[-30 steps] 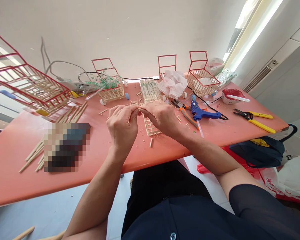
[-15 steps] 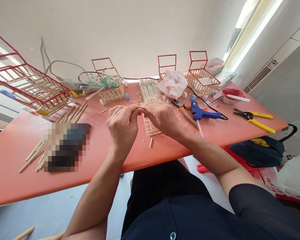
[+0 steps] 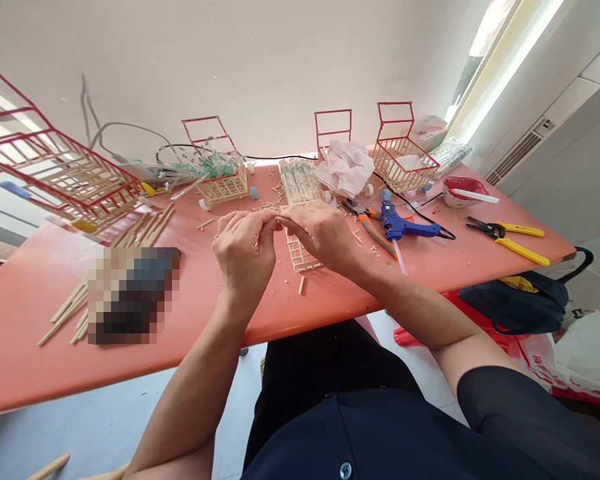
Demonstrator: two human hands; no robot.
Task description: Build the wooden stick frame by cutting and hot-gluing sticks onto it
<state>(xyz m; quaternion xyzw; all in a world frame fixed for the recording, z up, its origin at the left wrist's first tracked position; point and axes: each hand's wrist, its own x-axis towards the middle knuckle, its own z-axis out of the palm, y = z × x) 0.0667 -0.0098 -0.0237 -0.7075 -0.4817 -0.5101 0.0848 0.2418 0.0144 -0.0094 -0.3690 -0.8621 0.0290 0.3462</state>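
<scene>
My left hand (image 3: 245,250) and my right hand (image 3: 320,230) meet over the middle of the table, fingers closed and thumbs nearly touching. What they pinch between them is too small and covered to make out. Beneath my right hand lies a lattice of pale wooden sticks (image 3: 300,259), partly hidden by the hand. A short stick piece (image 3: 302,286) rests just in front of the lattice. Behind the hands is a bundle of clear-wrapped sticks (image 3: 300,179), with small wood scraps scattered around it.
A blue glue gun (image 3: 405,227), orange-handled pliers (image 3: 377,235), yellow-handled wire strippers (image 3: 515,240) and a red paint cup (image 3: 463,191) stand right. Small red-rimmed stick carts (image 3: 405,160) line the back; a larger cart (image 3: 55,160) and loose sticks (image 3: 70,307) are left.
Both hands stay in the same closed pose over the lattice. The view shifts very slightly; nothing on the table has visibly moved.
</scene>
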